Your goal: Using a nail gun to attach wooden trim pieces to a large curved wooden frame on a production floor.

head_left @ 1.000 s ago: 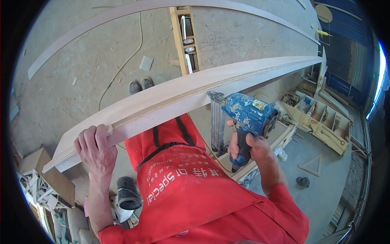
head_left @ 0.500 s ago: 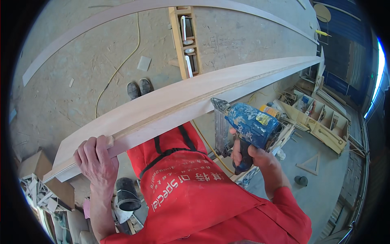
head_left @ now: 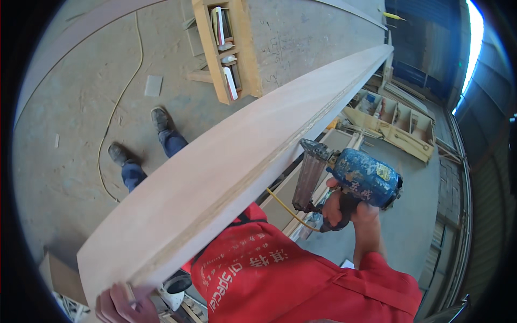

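Observation:
A long pale wooden panel [head_left: 226, 145] with a curved far edge runs diagonally from lower left to upper right; a plywood strip shows along its near edge. My left hand [head_left: 124, 307] is closed round its near left end, partly cut off by the lower edge of view. A small light piece of wood [head_left: 130, 294] shows by those fingers. In my right hand [head_left: 344, 207], wrapped round the grip, is a paint-spattered blue nail gun [head_left: 362, 175]. Its nose is at the panel's near edge; whether it touches I cannot tell.
A yellow air hose [head_left: 288, 209] hangs below the nail gun. Beyond the panel stand a wooden holder [head_left: 253, 70] with bottles and dark shoes [head_left: 160, 119] on the dusty floor. At right is a compartmented wooden toolbox [head_left: 390, 132]; another hose [head_left: 116, 113] lies at left.
The view has shifted and turned. My left hand and the panel's near end sit lower in view. The nail gun, still in my right hand, appears farther right, its nose near the panel's edge.

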Action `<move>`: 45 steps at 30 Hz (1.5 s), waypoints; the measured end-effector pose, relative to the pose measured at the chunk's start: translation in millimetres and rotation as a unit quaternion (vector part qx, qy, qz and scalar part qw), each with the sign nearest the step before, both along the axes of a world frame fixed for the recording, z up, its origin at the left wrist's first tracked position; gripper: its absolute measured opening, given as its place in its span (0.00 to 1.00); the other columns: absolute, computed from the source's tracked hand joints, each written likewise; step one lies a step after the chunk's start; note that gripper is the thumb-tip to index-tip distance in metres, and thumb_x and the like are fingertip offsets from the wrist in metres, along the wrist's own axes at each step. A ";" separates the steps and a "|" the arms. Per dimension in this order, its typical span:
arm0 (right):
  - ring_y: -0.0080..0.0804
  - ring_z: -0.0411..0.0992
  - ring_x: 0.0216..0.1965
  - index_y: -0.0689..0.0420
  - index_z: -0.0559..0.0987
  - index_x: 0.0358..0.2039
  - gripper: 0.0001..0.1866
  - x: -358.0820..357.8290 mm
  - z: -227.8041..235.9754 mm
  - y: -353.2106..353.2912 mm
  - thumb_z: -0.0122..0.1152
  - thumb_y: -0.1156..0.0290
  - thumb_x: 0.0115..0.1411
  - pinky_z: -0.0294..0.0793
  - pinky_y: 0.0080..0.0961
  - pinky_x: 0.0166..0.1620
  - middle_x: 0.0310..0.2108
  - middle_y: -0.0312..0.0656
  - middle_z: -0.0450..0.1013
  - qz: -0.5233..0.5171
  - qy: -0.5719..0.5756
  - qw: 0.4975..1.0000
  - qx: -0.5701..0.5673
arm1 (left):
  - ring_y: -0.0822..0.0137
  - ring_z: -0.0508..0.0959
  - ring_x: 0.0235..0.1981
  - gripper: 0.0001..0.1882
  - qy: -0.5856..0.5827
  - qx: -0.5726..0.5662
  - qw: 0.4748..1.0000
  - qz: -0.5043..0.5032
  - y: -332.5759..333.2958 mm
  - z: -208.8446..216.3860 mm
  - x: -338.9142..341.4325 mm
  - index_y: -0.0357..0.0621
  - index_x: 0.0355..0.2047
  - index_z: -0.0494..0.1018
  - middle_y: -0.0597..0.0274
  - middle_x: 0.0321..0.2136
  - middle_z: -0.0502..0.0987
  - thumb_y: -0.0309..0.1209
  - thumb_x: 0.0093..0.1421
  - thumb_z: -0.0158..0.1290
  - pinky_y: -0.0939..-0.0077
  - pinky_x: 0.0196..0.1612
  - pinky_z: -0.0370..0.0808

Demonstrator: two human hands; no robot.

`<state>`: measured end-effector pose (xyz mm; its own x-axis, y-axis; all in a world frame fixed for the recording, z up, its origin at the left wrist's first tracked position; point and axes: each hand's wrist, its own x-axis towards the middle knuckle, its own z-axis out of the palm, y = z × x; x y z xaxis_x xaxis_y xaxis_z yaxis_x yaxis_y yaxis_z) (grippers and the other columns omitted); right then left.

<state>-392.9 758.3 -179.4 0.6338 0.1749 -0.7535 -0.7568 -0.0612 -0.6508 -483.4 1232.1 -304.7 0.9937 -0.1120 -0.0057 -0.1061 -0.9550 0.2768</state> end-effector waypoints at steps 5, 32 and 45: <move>0.40 0.78 0.25 0.65 0.60 0.68 0.46 -29.4 1.3 41.0 0.63 0.42 0.65 0.78 0.40 0.45 0.24 0.45 0.74 -0.036 -0.029 0.999 -0.009 | 0.46 0.79 0.42 0.20 0.041 -0.042 0.997 0.049 41.0 12.8 -14.6 0.47 0.47 0.80 0.54 0.41 0.80 0.38 0.55 0.70 0.42 0.47 0.74; 0.36 0.77 0.25 0.60 0.61 0.68 0.41 -115.4 121.3 116.5 0.57 0.42 0.69 0.77 0.35 0.39 0.26 0.46 0.75 0.015 0.024 0.995 0.097 | 0.51 0.74 0.45 0.32 0.042 -0.036 0.998 0.030 81.7 146.0 -92.2 0.45 0.48 0.73 0.55 0.41 0.72 0.28 0.40 0.69 0.56 0.47 0.68; 0.35 0.77 0.24 0.61 0.62 0.68 0.40 -119.1 121.8 126.5 0.57 0.42 0.69 0.78 0.34 0.39 0.26 0.45 0.75 0.014 0.003 0.995 0.094 | 0.51 0.74 0.42 0.30 0.028 -0.031 0.999 0.020 86.5 155.6 -88.1 0.44 0.47 0.73 0.55 0.39 0.72 0.28 0.42 0.71 0.57 0.45 0.68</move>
